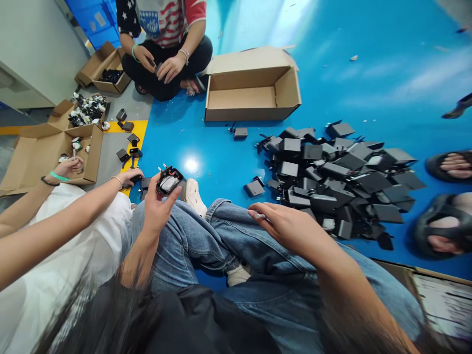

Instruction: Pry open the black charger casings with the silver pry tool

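My left hand (157,209) is wrapped around a small black plastic housing (170,181), held upright above my left knee. The housing is open towards me and shows a white part and a bit of red inside. Over my other knee, my right hand (289,223) has its fingers pressed together. A small greyish thing (260,216) shows at its fingertips, too small to name. Nearest to that hand on the floor is a single black housing (254,187), beside a large pile of black housings (332,172).
An open cardboard box (239,114) stands ahead on the blue floor. Across from me sits a person (165,64) holding something dark. At my left another person's hands (131,178) work beside cardboard boxes (94,155) with loose parts. Someone's sandalled feet (442,226) are at the right.
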The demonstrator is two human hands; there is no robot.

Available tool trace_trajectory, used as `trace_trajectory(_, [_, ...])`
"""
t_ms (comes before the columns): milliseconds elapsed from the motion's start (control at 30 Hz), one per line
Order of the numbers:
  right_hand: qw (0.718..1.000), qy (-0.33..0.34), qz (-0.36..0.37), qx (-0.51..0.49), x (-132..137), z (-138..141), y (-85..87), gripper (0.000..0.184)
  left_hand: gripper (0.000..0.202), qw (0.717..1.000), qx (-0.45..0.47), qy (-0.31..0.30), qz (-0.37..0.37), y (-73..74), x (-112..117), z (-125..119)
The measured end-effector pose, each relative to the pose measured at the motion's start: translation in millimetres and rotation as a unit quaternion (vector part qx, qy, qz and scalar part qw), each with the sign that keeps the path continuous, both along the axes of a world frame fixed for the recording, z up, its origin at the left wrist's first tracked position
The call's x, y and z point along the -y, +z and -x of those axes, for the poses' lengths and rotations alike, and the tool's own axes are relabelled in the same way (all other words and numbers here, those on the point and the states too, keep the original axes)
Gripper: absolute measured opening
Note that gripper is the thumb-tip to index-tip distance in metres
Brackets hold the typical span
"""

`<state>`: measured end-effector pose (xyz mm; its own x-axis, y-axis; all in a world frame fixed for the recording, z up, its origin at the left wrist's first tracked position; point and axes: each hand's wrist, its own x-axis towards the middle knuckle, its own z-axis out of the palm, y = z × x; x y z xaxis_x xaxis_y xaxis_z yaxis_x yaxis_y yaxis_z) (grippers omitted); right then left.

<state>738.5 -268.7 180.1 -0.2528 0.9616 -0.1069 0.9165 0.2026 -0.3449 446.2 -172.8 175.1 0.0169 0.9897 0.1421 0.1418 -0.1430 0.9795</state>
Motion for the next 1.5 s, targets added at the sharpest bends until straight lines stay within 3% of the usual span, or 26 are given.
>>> trace_trajectory(167, [1.000,0.006,0.007,0.004,0.5,0.1,-0.6,0.032,0.055,0.994,-0.083,-0.036,-0.056,-6.5,0.1,1.7])
trace_trajectory(333, [0.999,0.006,0.031,0.022,0.1,1.0,0.9,0.031,0.052,0.991,-0.082,-0.047,-0.099,-5.3,-0.9,-0.7])
trace_trajectory(633, [1.000,0.014,-0.006,0.010,2.0,2.3,6.2,0.033,0.055,0.987,-0.087,-0.052,-0.127,-4.2,-0.2,-4.8])
trace_trajectory(833, [0.999,0.014,0.013,0.026,2.1,3.8,6.9,0.033,0.054,0.985,-0.086,-0.053,-0.138,-6.4,0.8,-1.3])
trace_trajectory(900, [0.999,0.015,0.020,0.029,1.5,2.3,4.4,0.032,0.055,0.984,-0.113,-0.044,-0.127,-2.6,-11.8,5.2])
trace_trajectory(967, [0.999,0.014,0.021,0.030,0.5,0.2,0.0,0.032,0.056,0.976,-0.191,-0.026,-0.100,4.1,-39.3,14.3])
trace_trajectory(1100, [0.999,0.013,0.024,0.036,-2.1,-3.5,-10.7,0.031,0.056,0.917,-0.398,0.016,-0.013,11.3,-125.6,38.6])
trace_trajectory(1167, [0.999,0.018,0.019,0.026,-3.4,-4.9,-15.7,0.029,0.054,0.903,-0.428,0.018,0.026,2.6,-165.6,52.0])
trace_trajectory(1233, [1.000,0.020,0.015,0.005,-4.7,-6.5,-20.3,0.029,0.050,0.890,-0.450,0.010,0.073,-16.4,-193.0,64.5])
trace_trajectory(1400, [0.997,-0.009,0.072,0.009,-9.6,-11.3,-30.9,0.037,0.039,0.851,-0.499,0.001,0.163,-81.7,-216.9,91.1])
trace_trajectory(1500, [0.995,-0.018,0.102,0.011,-12.5,-14.3,-37.3,0.042,0.039,0.838,-0.516,-0.005,0.177,-107.4,-232.7,102.2])
